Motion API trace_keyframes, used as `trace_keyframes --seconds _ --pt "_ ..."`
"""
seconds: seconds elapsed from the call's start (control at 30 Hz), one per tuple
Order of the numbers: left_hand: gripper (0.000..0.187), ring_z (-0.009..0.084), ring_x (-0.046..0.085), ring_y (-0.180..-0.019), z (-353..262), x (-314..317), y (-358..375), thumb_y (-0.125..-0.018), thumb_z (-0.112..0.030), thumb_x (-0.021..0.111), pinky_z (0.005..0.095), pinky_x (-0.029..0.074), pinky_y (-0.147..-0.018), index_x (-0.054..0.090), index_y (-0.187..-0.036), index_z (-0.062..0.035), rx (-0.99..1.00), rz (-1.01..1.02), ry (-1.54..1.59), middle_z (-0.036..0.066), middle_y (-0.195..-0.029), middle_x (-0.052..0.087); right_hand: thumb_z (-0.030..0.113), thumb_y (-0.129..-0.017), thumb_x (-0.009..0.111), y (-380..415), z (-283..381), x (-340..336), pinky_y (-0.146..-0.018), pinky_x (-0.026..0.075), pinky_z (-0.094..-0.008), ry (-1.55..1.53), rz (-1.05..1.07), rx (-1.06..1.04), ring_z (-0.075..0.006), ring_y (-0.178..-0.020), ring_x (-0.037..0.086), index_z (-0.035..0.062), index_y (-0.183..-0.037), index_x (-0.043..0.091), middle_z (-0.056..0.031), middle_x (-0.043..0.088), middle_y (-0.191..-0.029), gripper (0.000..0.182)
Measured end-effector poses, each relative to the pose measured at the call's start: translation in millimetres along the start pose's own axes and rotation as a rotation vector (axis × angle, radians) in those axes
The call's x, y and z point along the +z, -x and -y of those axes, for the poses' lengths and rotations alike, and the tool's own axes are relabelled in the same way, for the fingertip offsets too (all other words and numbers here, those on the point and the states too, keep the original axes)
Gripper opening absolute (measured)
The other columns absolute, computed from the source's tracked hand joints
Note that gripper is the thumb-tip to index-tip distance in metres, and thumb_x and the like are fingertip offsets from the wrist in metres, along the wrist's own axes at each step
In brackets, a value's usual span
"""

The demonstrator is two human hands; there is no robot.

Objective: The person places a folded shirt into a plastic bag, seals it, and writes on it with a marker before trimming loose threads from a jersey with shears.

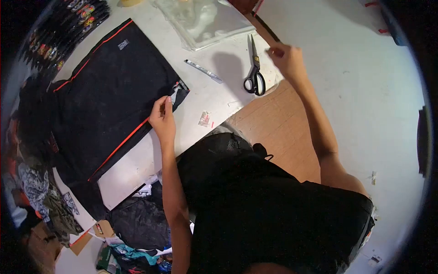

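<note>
A black garment (109,77) with red piping lies flat on the white table, at the left of the head view. Over its near right corner is my left hand (163,118), thumb and fingers pinched together at a small pale tag (174,94) by the garment's edge. My right hand (288,60) is raised to the right, beyond the table corner, with its fingers curled together; whatever they may hold is too small to make out. Close to it lie black-handled scissors (255,75), apart from the hand. A marker pen (203,71) rests between the scissors and the garment.
Clear plastic bags (205,20) are stacked at the back of the table (200,98). A small label scrap (204,119) lies near the front edge. Dark packed items (68,27) fill the far left. Below left is a pile of cloth (141,219); another white surface (360,114) stands right.
</note>
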State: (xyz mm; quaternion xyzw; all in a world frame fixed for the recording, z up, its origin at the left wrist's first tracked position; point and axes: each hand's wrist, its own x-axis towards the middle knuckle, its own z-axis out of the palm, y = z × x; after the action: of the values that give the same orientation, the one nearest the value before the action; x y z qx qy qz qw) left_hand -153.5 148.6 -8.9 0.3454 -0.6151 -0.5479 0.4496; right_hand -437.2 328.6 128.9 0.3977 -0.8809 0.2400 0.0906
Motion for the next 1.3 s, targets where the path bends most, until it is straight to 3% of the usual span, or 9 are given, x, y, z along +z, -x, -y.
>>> trace_keyframes --seconds 0.17,0.23,0.4,0.53,0.57,0.7,0.9,1.0,1.3 --pt "0.015 0.0035 0.047 -0.069 4.8 -7.9 -4.1 -0.091 -0.011 0.059 0.018 0.038 -0.061 0.062 -0.095 0.003 0.014 -0.063 -0.017 -0.003 -0.078 0.057 0.033 -0.066 0.077 44.5 -19.9 65.6 -0.053 0.046 -0.0362 0.048 0.41 0.119 -0.025 -0.053 0.061 -0.0039 -0.065 0.061 -0.0157 0.059 -0.057 0.04" --pt "0.016 0.0026 0.045 -0.068 8.6 -11.3 -7.2 -0.092 -0.014 0.058 0.0181 0.036 -0.059 0.062 -0.094 0.0016 -0.023 -0.088 0.039 -0.004 -0.077 0.055 0.023 -0.07 0.078 47.5 -25.6 70.8 -0.045 0.047 -0.0279 -0.21 0.456 0.328 -0.0134 -0.049 0.06 -0.0059 -0.073 0.063 -0.0099 0.062 -0.058 0.033" --pt "0.018 0.0002 0.029 -0.055 7.3 -18.9 -14.5 -0.094 -0.023 0.056 0.0191 0.02 -0.047 0.062 -0.095 -0.0059 -0.329 -0.127 0.392 -0.011 -0.065 0.04 0.014 -0.08 0.062 48.5 -41.9 61.2 -0.048 0.043 -0.0215 -0.761 0.541 0.629 -0.0108 -0.051 0.054 -0.0065 -0.088 0.062 -0.0058 0.059 -0.064 0.022" --pt "0.017 0.0007 0.036 -0.062 2.1 -21.3 -14.9 -0.092 -0.02 0.058 0.0181 0.027 -0.053 0.063 -0.095 -0.0039 -0.4 -0.17 0.447 -0.009 -0.07 0.047 0.006 -0.087 0.051 63.0 -45.3 34.5 -0.042 0.03 -0.0197 -0.939 0.531 0.438 -0.0052 -0.043 0.04 0.0043 -0.077 0.053 0.0024 0.044 -0.054 0.011" --pt "0.019 0.0021 0.045 -0.069 0.8 -19.4 -16.7 -0.091 -0.017 0.06 0.0167 0.035 -0.061 0.063 -0.101 -0.001 -0.376 -0.194 0.458 -0.006 -0.075 0.054 0.008 -0.088 0.052 65.6 -32.2 23.9 -0.039 0.028 -0.0197 -0.937 0.535 0.46 -0.0051 -0.041 0.039 0.0052 -0.076 0.053 0.0027 0.044 -0.054 0.013" --pt "0.023 0.0041 0.052 -0.08 3.1 -17.1 -18.2 -0.089 -0.015 0.063 0.0171 0.04 -0.073 0.063 -0.105 0.002 -0.33 -0.189 0.567 -0.002 -0.085 0.061 0.015 -0.088 0.058 75.8 -10.5 1.8 -0.033 0.023 -0.0207 -0.96 0.584 0.405 -0.0052 -0.036 0.035 0.0063 -0.074 0.052 0.003 0.043 -0.053 0.018" --pt "0.024 0.006 0.055 -0.082 -4.7 -19.9 -22.8 -0.089 -0.017 0.063 0.0192 0.041 -0.075 0.065 -0.103 0.0016 -0.423 -0.161 0.772 0.001 -0.092 0.064 0.051 -0.07 0.074 82.5 28.5 33.9 -0.032 0.029 -0.0222 -1.193 1.07 0.132 -0.0079 -0.036 0.042 0.0014 -0.067 0.051 -0.001 0.048 -0.05 0.055" --pt "0.023 0.0068 0.056 -0.082 -23.4 -28.8 -26.8 -0.089 -0.017 0.063 0.0206 0.042 -0.076 0.065 -0.103 0.0014 -0.382 -0.128 0.82 0.002 -0.092 0.065 0.047 -0.066 0.079 82.2 51.5 56.7 -0.032 0.035 -0.0186 -1.283 1.289 0.196 -0.0064 -0.036 0.045 0.0012 -0.069 0.051 -0.0005 0.048 -0.053 0.054" --pt "0.023 0.0068 0.057 -0.087 -42.1 -36.9 -21.9 -0.091 -0.012 0.059 0.022 0.043 -0.079 0.063 -0.108 0.0012 -0.326 -0.196 0.815 0.003 -0.096 0.065 0.048 -0.068 0.078 61.7 90.5 87.8 -0.032 0.035 -0.0181 -1.421 1.415 0.102 -0.0062 -0.035 0.044 0.0003 -0.069 0.05 -0.0004 0.047 -0.054 0.055"
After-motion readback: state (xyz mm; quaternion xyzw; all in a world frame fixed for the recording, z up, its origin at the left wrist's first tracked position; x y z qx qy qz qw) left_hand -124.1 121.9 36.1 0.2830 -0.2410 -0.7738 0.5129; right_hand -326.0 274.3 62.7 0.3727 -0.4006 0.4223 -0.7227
